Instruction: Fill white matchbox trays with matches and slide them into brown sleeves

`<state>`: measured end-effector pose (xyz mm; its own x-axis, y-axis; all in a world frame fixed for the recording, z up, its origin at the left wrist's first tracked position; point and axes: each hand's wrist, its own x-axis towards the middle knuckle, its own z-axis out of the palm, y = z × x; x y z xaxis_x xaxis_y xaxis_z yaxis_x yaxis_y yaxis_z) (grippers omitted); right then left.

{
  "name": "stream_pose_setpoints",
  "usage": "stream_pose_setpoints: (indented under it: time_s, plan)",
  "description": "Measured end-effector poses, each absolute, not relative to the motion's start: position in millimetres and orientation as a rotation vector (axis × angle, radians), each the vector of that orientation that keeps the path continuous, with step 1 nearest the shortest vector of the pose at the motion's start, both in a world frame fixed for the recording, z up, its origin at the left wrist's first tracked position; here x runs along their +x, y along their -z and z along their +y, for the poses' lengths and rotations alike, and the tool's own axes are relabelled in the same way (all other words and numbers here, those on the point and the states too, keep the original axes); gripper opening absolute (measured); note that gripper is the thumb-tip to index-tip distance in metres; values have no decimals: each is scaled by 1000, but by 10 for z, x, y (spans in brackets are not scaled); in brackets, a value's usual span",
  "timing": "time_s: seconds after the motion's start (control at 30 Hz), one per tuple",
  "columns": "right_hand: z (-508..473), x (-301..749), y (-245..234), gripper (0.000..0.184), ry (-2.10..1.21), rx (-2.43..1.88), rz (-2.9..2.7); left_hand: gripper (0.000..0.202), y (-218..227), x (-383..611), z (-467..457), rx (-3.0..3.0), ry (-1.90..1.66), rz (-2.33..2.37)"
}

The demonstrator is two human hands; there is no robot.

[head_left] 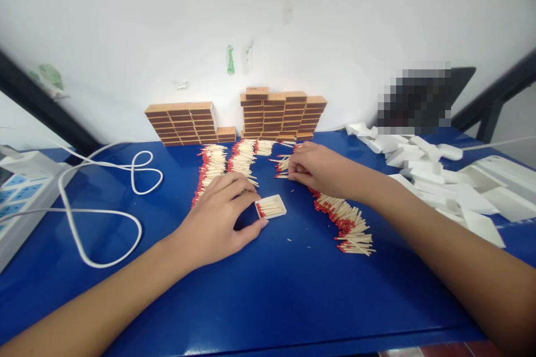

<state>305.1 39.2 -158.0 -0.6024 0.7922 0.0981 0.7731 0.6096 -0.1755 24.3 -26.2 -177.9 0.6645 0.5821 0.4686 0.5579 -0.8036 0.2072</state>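
Note:
A small white matchbox tray (pixel 282 206) lies on the blue table with several red-tipped matches (pixel 271 209) inside. My left hand (pixel 221 217) is curled around the tray's left end, thumb and index finger at its edges. Farther right, my right hand (pixel 318 170) has its fingers pinched at loose matches (pixel 282 164); the fingertips are partly hidden. A curved row of matches (pixel 343 220) runs below the right wrist. Two more rows, the left matches (pixel 213 164) and the middle matches (pixel 243 158), stretch back beyond my left hand.
Stacked matchboxes stand against the wall, a left stack (pixel 182 122) and a taller right stack (pixel 278 117). White empty trays (pixel 427 167) are heaped at right near a dark panel (pixel 456 89). A white cable (pixel 67 217) loops at left beside a power strip (pixel 25 195).

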Motion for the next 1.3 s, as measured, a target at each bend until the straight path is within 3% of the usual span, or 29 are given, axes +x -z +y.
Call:
stream_pose_setpoints:
  time_s: [0.37,0.6,1.3]
  plan:
    - [2,2818,1352,17,-349,-1077,-2650,21,1764,257,-274,2810,-811,981]
    - [-93,2643,1477,21,-108,-964,-2747,21,1765,254,-267,2798,-774,993]
    - [424,3088,1596,5,-113,-1298,-2608,23,1766,255,-274,2815,-805,979]
